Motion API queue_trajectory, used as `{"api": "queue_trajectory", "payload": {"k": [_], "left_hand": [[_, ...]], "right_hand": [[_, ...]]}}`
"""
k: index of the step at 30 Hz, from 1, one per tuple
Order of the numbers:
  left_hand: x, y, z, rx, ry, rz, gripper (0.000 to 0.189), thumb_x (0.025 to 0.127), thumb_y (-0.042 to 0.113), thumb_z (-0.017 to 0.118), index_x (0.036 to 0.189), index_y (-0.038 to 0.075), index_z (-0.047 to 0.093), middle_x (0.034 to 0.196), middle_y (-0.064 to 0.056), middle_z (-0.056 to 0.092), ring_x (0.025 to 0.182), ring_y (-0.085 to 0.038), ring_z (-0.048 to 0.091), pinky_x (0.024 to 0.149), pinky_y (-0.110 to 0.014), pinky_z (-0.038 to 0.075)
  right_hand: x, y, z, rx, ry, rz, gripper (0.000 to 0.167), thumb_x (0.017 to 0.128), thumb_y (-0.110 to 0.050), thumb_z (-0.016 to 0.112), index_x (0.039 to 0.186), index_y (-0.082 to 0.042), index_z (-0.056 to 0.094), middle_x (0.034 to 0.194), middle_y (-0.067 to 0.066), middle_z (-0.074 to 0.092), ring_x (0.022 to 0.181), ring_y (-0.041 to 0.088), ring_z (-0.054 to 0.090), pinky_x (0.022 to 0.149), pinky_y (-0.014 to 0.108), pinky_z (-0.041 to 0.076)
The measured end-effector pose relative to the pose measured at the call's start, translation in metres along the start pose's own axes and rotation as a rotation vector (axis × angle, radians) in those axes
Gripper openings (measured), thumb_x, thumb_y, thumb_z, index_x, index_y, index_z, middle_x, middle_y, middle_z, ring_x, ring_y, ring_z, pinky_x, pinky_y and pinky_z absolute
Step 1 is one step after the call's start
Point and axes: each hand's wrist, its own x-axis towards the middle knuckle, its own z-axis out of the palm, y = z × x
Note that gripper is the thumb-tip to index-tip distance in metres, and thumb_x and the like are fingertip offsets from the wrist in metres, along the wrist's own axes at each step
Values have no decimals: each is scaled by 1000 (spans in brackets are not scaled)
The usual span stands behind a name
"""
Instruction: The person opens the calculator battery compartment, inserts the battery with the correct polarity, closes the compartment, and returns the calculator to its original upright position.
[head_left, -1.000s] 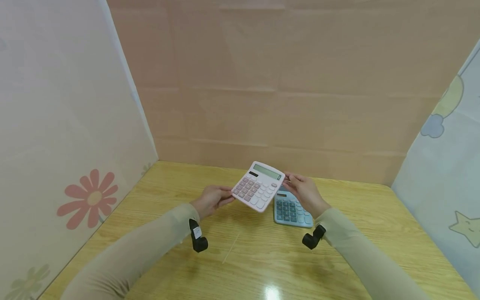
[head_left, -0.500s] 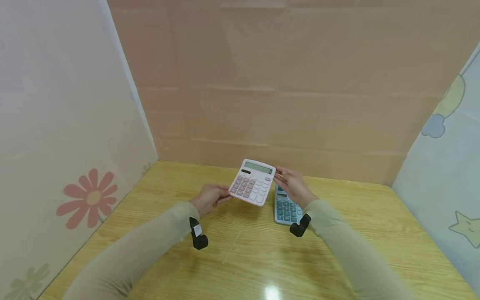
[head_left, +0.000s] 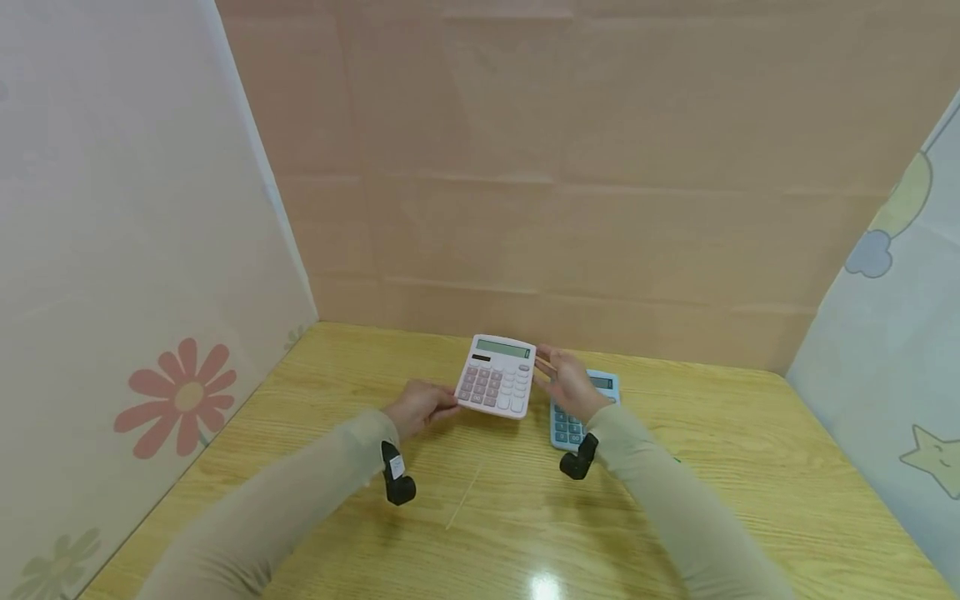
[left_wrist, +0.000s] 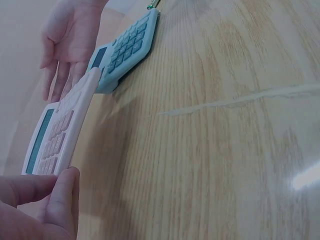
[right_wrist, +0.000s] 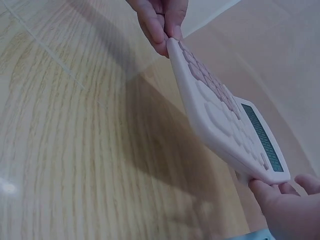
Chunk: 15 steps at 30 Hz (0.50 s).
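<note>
A pink calculator (head_left: 497, 377) with a grey display is held tilted above the wooden table, and its shadow falls on the wood in the right wrist view. My left hand (head_left: 422, 407) pinches its lower left corner between thumb and fingers. At its upper right edge is my right hand (head_left: 567, 385), the fingertips (right_wrist: 260, 187) touching the side near the display. In the left wrist view the right palm (left_wrist: 75, 37) faces the camera with its fingers extended behind the calculator. A blue calculator (head_left: 562, 425) lies on the table, partly hidden by the right hand and wrist.
The wooden table (head_left: 360, 533) has a pale streak (head_left: 465, 496) near its middle. A brown paper backdrop (head_left: 555, 167) stands behind it, with printed walls on both sides. A small green item (left_wrist: 153, 4) shows beyond the blue calculator. Both wrists carry black cameras.
The pink calculator has moved left and turned straighter, rising slightly and then lowering. My right hand has travelled left with its edge, uncovering the blue calculator's display. My left hand has barely moved.
</note>
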Motion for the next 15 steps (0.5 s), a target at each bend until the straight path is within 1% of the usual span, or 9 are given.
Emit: {"api": "queue_trajectory", "payload": {"k": [2,5,9,12,15], "left_hand": [[1,-2,-1,-2,6,-16,35,89,-14,56,124,-16,53,123,-31,59,80,-18,69,89,-32,56],[4,-7,-2,1,14,-32,37,89,-15,56,126,-15,52,126,-30,58,77,-16,69,86,-30,57],[9,-12,-4,22,26,-53,37,89,-13,57,126,-14,53,126,-29,58,80,-18,70,85,-31,58],[11,-14,-4,35,31,-61,36,89,-12,58,125,-14,53,126,-28,59,83,-19,70,86,-30,58],[10,-16,-4,45,37,-62,36,88,-14,58,124,-14,54,124,-28,60,82,-19,70,85,-30,58]], "right_hand": [[1,3,1,13,10,5,50,108,-18,16,153,0,8,161,17,7,149,32,7,122,45,17],[2,7,3,25,34,15,49,108,-18,16,153,1,10,160,18,9,149,32,9,122,44,16],[4,12,5,29,61,31,48,108,-16,16,153,1,12,160,18,10,148,33,11,122,45,15],[5,15,6,25,65,32,48,108,-16,16,153,1,12,160,19,10,148,34,12,122,45,15],[5,17,6,12,60,34,48,108,-17,16,153,0,13,160,19,11,148,34,12,122,45,15]]}}
